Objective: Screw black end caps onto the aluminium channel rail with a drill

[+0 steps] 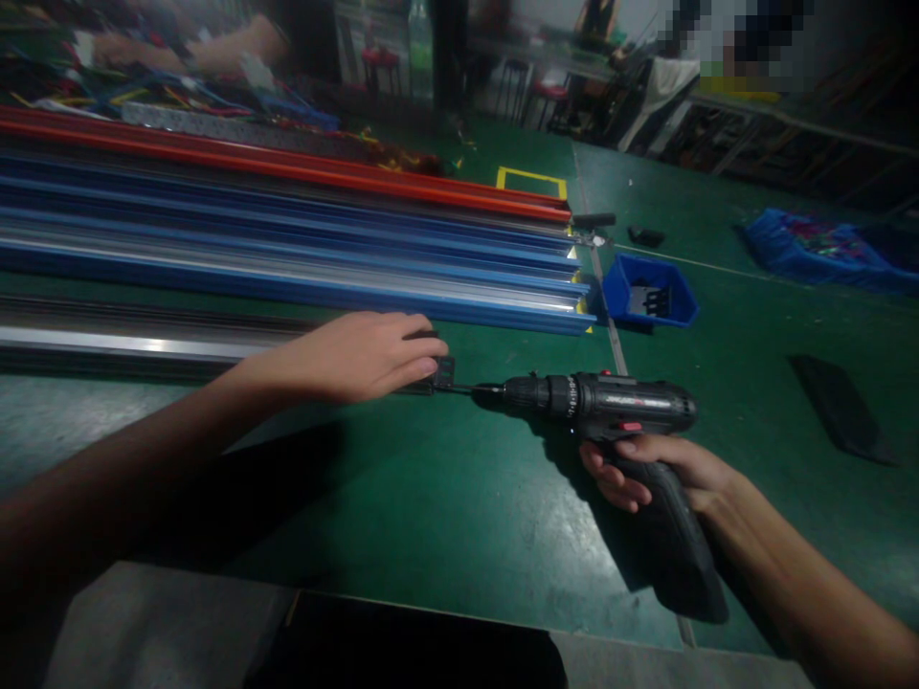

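Note:
My left hand (363, 356) is wrapped over the right end of a long dark metal rail (129, 346) that lies across the green floor, fingers closed on it. My right hand (657, 474) grips the handle of a black cordless drill (610, 407), held level. The drill's bit points left and touches a small dark end piece (443, 373) on the rail's end, just below my left fingertips.
Long blue, silver and red rails (287, 239) lie stacked behind. A blue bin (650, 292) with dark parts sits beyond their ends. A dark flat strip (840, 407) lies right, blue sacks (825, 251) far right. Another person's arms show at top left.

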The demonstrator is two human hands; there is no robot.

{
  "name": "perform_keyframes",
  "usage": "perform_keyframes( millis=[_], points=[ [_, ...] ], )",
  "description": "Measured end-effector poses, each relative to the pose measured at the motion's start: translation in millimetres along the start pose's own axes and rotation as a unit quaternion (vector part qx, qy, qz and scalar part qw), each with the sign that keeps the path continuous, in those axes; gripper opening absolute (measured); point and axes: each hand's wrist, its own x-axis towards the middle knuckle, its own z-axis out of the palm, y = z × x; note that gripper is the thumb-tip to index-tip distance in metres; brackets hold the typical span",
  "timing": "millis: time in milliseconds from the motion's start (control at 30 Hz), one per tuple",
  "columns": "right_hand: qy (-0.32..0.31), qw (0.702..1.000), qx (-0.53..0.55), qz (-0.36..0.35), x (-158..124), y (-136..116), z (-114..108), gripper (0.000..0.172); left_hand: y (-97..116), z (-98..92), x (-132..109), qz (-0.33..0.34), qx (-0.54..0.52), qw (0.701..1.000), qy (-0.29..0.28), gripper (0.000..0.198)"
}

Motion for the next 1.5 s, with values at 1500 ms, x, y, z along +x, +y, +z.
perform_keyframes(
  millis=[1500],
  points=[
    [-0.016,1.0,0.003,-0.013,0.9,-0.2,-1.6,0.024,-0.7,1.3,0.4,0.012,0.01,1.0,0.009,0.054]
  ],
)
